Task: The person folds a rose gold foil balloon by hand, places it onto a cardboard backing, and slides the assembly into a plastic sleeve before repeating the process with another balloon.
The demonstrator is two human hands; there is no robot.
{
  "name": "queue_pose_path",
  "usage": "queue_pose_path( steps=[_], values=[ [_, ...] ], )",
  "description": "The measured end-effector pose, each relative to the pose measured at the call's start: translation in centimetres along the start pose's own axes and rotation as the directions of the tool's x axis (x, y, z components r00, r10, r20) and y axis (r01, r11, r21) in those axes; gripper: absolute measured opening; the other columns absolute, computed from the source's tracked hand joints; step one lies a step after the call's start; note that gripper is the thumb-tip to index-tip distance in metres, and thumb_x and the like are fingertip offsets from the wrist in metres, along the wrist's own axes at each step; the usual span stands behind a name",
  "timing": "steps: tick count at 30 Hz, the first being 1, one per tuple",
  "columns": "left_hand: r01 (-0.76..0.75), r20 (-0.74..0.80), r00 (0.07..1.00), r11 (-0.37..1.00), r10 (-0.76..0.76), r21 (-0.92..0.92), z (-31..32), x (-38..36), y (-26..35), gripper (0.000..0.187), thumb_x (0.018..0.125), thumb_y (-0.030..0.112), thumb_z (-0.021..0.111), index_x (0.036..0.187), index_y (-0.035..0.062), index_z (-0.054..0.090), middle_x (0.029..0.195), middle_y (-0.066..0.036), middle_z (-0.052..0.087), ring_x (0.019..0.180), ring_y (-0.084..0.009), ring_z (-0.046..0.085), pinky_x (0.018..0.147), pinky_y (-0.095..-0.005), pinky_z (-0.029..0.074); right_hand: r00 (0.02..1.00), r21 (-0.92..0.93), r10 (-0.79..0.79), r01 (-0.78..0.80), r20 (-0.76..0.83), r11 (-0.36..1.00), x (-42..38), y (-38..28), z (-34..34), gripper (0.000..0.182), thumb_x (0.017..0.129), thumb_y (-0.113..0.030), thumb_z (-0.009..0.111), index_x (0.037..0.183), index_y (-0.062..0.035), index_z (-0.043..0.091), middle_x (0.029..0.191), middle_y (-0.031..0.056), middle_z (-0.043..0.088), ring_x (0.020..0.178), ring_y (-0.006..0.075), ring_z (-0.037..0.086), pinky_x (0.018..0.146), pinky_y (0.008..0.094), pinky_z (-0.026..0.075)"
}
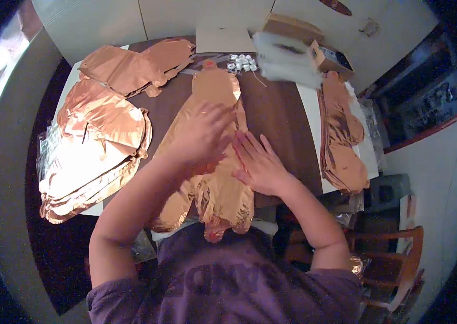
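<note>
A flat, uninflated rose-gold foil balloon (215,89) lies lengthwise on the dark brown table in front of me, its lower end hanging toward my shirt. My left hand (207,132) is over its middle, with the fingers blurred by motion, so whether they pinch the foil cannot be told. My right hand (263,167) lies flat on the balloon's right edge, fingers stretched out and apart. Beneath my left forearm the foil is partly hidden.
At left are two piles of foil balloons, a near stack (99,140) and a far stack (131,67). Another stack (342,140) lies at right. Small white rolls (242,63), clear plastic bags (288,56) and an open cardboard box (333,56) stand at the back. A wooden chair (396,254) is at lower right.
</note>
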State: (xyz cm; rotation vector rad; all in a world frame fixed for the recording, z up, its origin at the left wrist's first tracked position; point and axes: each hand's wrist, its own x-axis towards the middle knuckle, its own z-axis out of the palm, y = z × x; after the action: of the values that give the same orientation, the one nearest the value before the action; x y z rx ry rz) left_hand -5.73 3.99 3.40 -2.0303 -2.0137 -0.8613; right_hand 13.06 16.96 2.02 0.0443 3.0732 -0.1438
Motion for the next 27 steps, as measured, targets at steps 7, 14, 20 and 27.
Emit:
queue_pose_path(
  steps=[7,14,20,27],
  values=[
    [-0.113,0.254,0.965,0.974,0.062,0.194,5.0,4.6,-2.4,0.026,0.083,0.023,0.063,0.101,0.0047,0.067,0.105,-0.01,0.064,0.111,-0.0267,0.058,0.108,-0.0474,0.037,0.999,-0.001,0.016,-0.016,0.042,1.0,0.2,-0.2,-0.4,0.079,0.095,-0.05,0.046,0.149,0.0026,0.024,0.156,0.0216,0.023,0.146,0.0366,0.018,0.118,0.0523,0.011],
    [-0.052,0.106,0.994,0.991,0.039,0.121,6.7,5.4,-5.3,0.032,0.086,0.023,0.064,0.11,0.0022,0.065,0.115,-0.016,0.064,0.11,-0.0328,0.059,0.101,-0.0479,0.041,1.0,0.023,-0.006,0.006,-0.015,1.0,0.0,-0.1,-0.6,0.08,0.094,-0.051,0.047,0.149,0.0025,0.024,0.158,0.0197,0.021,0.146,0.0352,0.018,0.117,0.0544,0.013],
    [-0.014,-0.085,0.996,1.0,0.015,0.007,6.9,4.7,-4.9,0.033,0.083,0.024,0.062,0.104,-0.0005,0.065,0.111,-0.015,0.064,0.106,-0.0322,0.06,0.097,-0.0427,0.045,0.999,0.047,-0.037,0.039,-0.031,0.998,-0.7,-0.3,-0.8,0.082,0.094,-0.053,0.047,0.15,0.0015,0.024,0.157,0.0197,0.021,0.146,0.0355,0.018,0.117,0.0546,0.012],
    [0.019,-0.061,0.998,0.998,-0.022,-0.06,6.5,4.9,-4.9,0.033,0.083,0.025,0.063,0.104,-0.0003,0.066,0.11,-0.014,0.065,0.106,-0.0312,0.06,0.093,-0.0427,0.048,0.998,0.057,-0.068,0.067,0.009,0.996,-3.9,-1.5,-0.4,0.082,0.092,-0.05,0.052,0.149,0.0026,0.026,0.155,0.0216,0.026,0.145,0.037,0.019,0.118,0.0535,0.012]
  ],
)
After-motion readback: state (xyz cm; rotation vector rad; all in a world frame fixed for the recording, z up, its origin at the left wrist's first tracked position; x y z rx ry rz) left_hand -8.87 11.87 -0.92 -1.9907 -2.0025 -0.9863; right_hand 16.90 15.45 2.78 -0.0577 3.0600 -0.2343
